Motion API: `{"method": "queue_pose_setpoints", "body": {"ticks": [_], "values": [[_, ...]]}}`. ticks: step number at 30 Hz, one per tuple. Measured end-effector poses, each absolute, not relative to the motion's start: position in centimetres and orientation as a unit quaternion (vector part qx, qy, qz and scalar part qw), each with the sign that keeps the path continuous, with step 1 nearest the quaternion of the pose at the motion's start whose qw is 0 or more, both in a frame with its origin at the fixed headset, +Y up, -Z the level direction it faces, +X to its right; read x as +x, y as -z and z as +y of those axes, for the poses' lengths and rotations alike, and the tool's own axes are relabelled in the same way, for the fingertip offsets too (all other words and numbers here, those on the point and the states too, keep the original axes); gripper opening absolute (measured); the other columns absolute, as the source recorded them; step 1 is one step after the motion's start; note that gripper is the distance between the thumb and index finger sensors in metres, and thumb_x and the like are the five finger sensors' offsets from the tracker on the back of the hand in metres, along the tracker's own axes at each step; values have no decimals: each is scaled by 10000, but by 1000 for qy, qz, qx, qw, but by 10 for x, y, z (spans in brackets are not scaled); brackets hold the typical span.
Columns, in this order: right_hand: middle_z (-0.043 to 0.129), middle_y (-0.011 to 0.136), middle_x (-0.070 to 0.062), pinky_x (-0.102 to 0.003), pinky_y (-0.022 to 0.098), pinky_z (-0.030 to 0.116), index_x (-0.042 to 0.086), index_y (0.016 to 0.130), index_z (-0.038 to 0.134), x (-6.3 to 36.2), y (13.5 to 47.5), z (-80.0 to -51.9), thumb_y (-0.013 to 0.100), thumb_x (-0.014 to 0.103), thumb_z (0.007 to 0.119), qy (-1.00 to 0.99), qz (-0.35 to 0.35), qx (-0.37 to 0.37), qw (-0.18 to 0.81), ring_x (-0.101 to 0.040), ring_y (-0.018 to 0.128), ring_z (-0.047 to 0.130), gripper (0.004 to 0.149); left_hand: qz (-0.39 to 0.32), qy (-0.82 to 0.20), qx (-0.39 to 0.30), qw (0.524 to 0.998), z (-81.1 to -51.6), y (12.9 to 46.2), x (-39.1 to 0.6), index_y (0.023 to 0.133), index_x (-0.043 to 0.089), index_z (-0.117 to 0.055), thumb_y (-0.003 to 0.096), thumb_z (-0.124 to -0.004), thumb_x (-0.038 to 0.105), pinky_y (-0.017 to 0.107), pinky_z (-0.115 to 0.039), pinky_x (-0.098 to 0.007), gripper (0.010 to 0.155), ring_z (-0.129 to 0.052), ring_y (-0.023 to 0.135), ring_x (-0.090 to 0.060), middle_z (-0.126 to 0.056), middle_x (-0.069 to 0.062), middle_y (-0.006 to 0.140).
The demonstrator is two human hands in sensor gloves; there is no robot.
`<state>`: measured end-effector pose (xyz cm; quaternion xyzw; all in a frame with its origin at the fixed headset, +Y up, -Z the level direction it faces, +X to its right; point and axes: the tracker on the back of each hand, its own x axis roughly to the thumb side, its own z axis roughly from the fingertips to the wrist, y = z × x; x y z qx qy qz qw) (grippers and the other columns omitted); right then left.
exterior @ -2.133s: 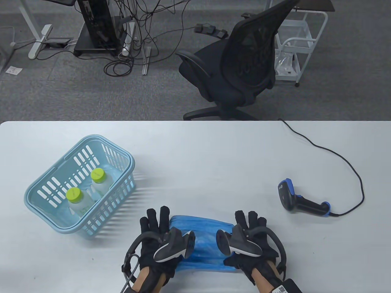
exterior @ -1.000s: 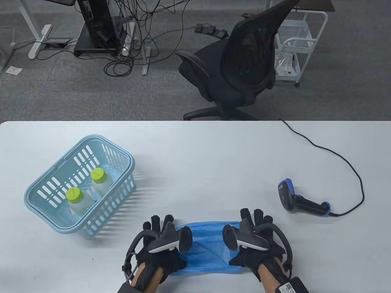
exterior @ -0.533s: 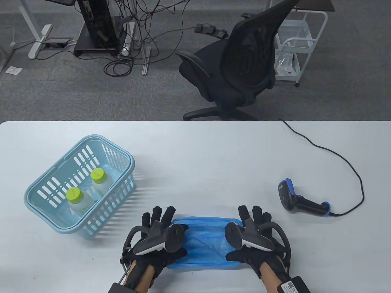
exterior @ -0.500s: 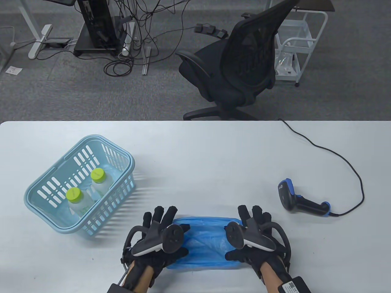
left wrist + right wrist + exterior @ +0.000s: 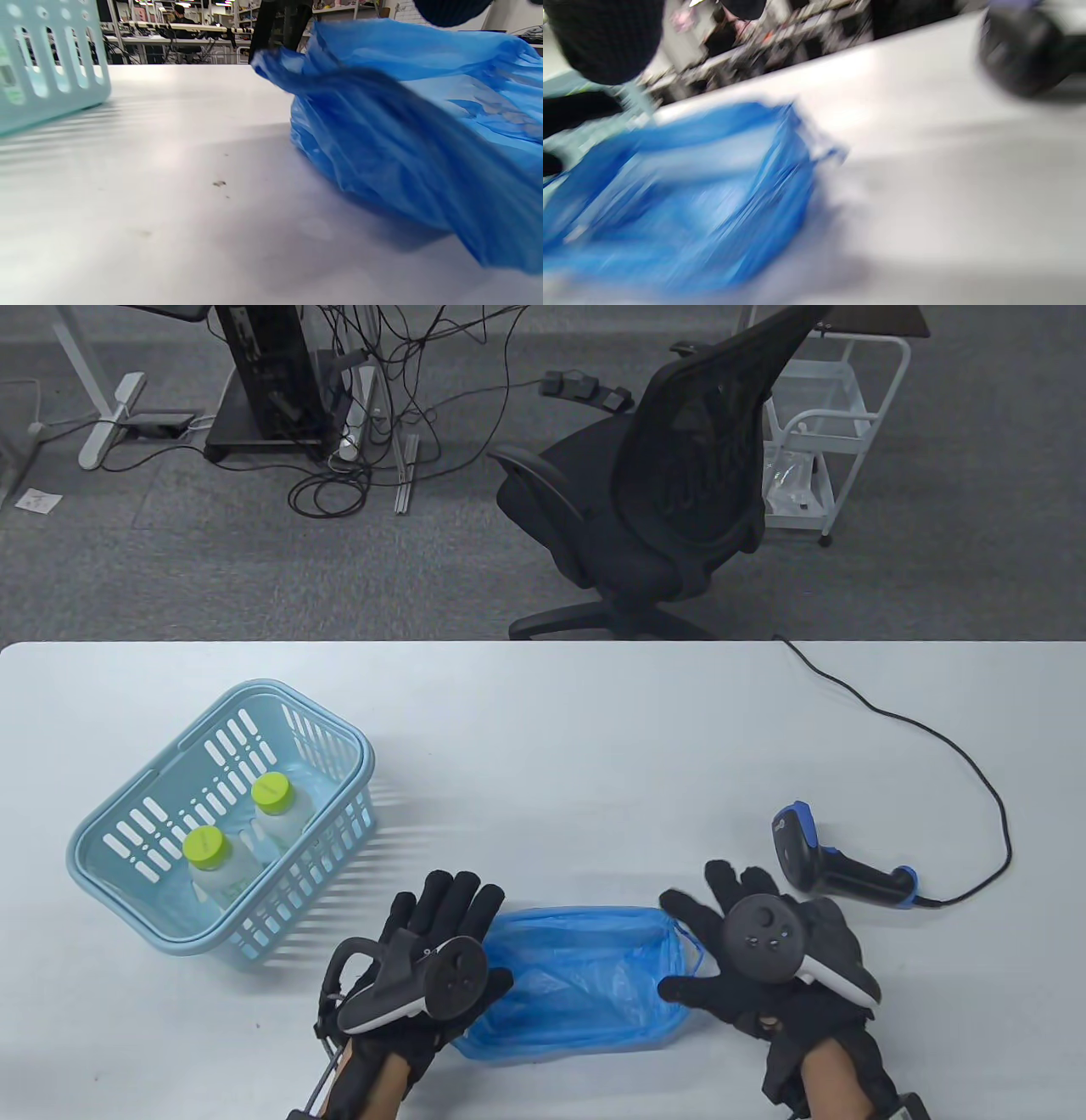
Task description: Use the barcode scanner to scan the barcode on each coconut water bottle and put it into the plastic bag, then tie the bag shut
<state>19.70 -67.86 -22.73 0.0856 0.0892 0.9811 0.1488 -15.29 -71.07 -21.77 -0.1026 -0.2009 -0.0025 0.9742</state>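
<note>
We see the blue plastic bag [image 5: 585,984] lying on the desk [image 5: 594,729] close to its near edge, roughly midway along it, its mouth spread into a loose, crumpled opening. Our left hand [image 5: 433,950] sits at the bag's left side, palm down, its fingers [image 5: 450,899] straight and pointing toward the far edge; the inner edge of the hand overlaps the bag's left rim, but we cannot tell whether it presses the plastic or only lies over it, and nothing is gripped. Our right hand [image 5: 764,959] is at the bag's right side, lifted and spread wide, fingers apart and relaxed, thumb reaching toward the bag's right rim, holding nothing that we can make out; the right wrist view is too blurred to add more. Beyond that hand, near the desk's right edge, the barcode scanner [image 5: 836,865] lies on its side, its cable [image 5: 950,738] running off the far edge. Toward the left edge stands the light blue basket [image 5: 110,831], well apart from the bag, and inside it two coconut water bottles [image 5: 216,861] stand upright with yellow-green caps, side by side.
</note>
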Motion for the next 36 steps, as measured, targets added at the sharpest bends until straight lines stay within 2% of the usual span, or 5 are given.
{"method": "queue_pose_setpoints", "body": {"ticks": [4,10,18,24,36], "values": [[107,1203,-110,-726,764,252,239,1128,197,244,247,-666,450,591,802,-997,14,-33,75,-469,1107,127,974,-182,14,-87,979,-705,216,-156,1251,244,-93,628,-550,696,810,-208,-642,896,-97,1198,-422,-55,-104,1321],[53,1208,-77,-708,792,223,253,1118,123,301,289,-692,414,622,822,-987,101,-124,20,-435,1125,92,1059,-163,69,-82,981,-697,206,-149,1252,254,-47,607,-492,760,812,-208,-669,933,-42,1192,-435,13,-106,1314],[112,1204,-83,-709,788,245,233,1106,132,313,336,-750,377,604,868,-972,213,-92,-36,-427,1133,147,1100,-154,60,-77,983,-694,200,-145,1252,253,-38,603,-491,771,812,-196,-665,946,-23,1186,-441,36,-109,1309],[349,1189,-56,-662,813,394,205,1098,290,305,354,-759,424,494,900,-966,253,-49,-20,-355,1110,501,954,-143,55,-83,985,-696,203,-152,1253,249,-42,604,-492,770,815,-201,-660,946,-25,1184,-443,33,-114,1309],[641,1061,-69,-595,733,677,194,1059,479,298,349,-755,499,431,847,-981,183,-40,-41,-316,941,801,710,-138,39,-86,986,-698,204,-158,1256,251,-60,605,-500,766,814,-213,-664,939,-29,1182,-444,26,-121,1308]]}}
